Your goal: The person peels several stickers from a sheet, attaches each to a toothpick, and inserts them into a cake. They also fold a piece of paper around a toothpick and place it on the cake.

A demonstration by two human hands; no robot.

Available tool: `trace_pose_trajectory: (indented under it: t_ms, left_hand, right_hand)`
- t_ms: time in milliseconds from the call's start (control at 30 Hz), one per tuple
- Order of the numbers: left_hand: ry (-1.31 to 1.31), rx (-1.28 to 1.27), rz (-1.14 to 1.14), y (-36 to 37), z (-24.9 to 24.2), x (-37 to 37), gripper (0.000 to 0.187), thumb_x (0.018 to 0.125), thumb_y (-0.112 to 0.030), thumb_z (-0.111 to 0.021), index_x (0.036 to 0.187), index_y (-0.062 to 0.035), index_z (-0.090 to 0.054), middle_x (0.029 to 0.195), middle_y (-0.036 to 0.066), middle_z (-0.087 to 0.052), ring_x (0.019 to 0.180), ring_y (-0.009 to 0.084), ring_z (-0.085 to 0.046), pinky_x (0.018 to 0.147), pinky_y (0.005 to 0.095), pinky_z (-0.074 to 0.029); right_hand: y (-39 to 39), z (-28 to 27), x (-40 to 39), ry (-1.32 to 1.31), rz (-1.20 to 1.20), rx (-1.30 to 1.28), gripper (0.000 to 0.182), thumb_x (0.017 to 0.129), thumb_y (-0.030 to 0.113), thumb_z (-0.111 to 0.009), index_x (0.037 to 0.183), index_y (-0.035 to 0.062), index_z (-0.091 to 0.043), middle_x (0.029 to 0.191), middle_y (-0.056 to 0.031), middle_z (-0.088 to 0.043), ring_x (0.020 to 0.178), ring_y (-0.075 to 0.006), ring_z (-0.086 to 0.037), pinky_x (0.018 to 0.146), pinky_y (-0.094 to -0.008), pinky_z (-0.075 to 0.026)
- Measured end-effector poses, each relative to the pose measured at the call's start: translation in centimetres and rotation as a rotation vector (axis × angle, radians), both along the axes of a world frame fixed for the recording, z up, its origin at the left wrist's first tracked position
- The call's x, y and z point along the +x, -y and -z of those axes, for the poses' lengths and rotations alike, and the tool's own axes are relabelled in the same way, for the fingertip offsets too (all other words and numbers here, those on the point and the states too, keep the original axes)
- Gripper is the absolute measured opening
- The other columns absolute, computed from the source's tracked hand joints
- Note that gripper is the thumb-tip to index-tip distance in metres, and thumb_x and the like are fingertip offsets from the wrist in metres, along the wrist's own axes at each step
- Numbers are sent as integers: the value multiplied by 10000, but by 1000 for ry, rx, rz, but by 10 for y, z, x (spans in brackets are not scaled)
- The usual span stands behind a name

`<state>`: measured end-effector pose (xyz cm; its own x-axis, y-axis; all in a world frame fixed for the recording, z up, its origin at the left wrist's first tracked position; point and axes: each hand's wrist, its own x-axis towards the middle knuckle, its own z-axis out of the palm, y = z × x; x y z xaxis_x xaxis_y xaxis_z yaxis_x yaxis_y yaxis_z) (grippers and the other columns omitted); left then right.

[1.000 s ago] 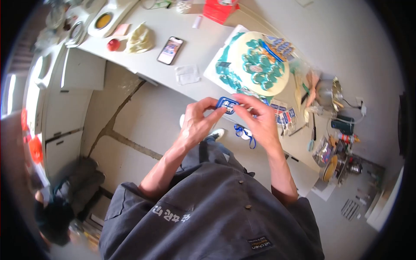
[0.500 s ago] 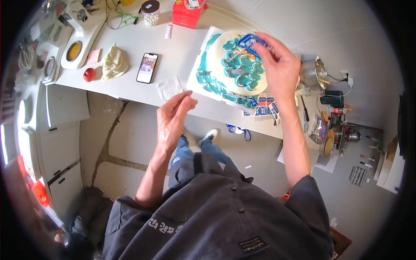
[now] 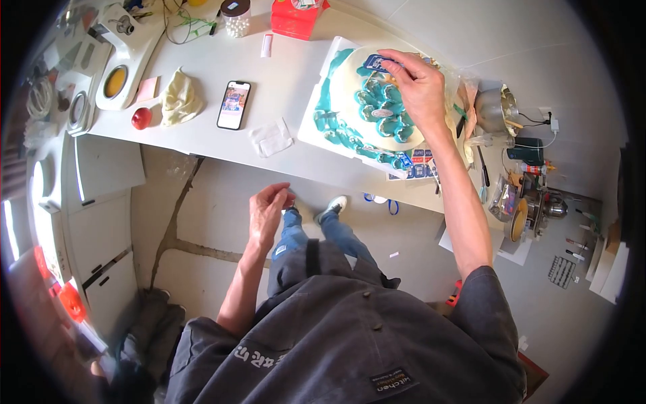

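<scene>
A round white cake [image 3: 344, 87] with teal cream piped on top stands on a white board [image 3: 311, 131] streaked with teal. My right hand [image 3: 420, 87] reaches over the cake's far side, thumb and fingers closed on a small blue cake topper [image 3: 375, 62] with pale lettering. Part of that topper is hidden by the fingers. My left hand [image 3: 268, 210] hangs in front of the table edge, above the floor, its fingertips drawn together; I cannot tell whether it holds anything. Blue-and-red printed cards [image 3: 418, 165] lie by the board's near right corner.
Left of the cake are a clear wrapper [image 3: 272, 138], a phone [image 3: 233, 105], a cream-coloured cloth [image 3: 180, 99] and a red apple [image 3: 141, 118]. Behind stand a jar of white balls [image 3: 237, 23] and a red box [image 3: 294, 21]. A metal bowl [image 3: 496, 111] is at the right.
My left hand has drawn back toward my body, away from the table edge. My right hand has moved slightly left with the blue cake topper, which now sits lower behind the fingers.
</scene>
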<state>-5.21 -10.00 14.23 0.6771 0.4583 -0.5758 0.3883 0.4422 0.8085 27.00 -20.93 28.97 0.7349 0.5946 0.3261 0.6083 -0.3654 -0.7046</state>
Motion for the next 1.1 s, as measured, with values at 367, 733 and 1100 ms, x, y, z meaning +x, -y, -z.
trace_pose_trajectory:
  t_ms: [367, 733, 1100]
  left_hand:
    - [7, 2, 7, 2, 10, -1, 287, 1011, -110, -572, 1204, 68, -687, 970, 137, -750, 891, 169, -714, 847, 299, -582]
    - [-26, 4, 39, 8, 7, 5, 295, 1015, -108, -552, 1205, 78, -681, 961, 143, -748, 887, 170, -718, 851, 293, -585]
    - [-39, 20, 45, 17, 11, 10, 288, 1016, -126, -591, 1204, 69, -689, 949, 141, -750, 868, 176, -716, 836, 294, -584]
  right_hand:
    - [-2, 17, 11, -22, -24, -27, 199, 941, 88, -723, 1131, 60, -772, 1027, -74, -767, 912, -122, -676, 832, -254, -517]
    - [4, 15, 5, -91, -2, -21, 208, 978, 95, -693, 1171, 52, -756, 1046, -65, -758, 911, -109, -664, 822, -244, -517]
    - [14, 22, 8, -39, 1, -10, 182, 944, 130, -731, 1116, 90, -778, 1019, -79, -779, 800, -134, -666, 729, -272, -515]
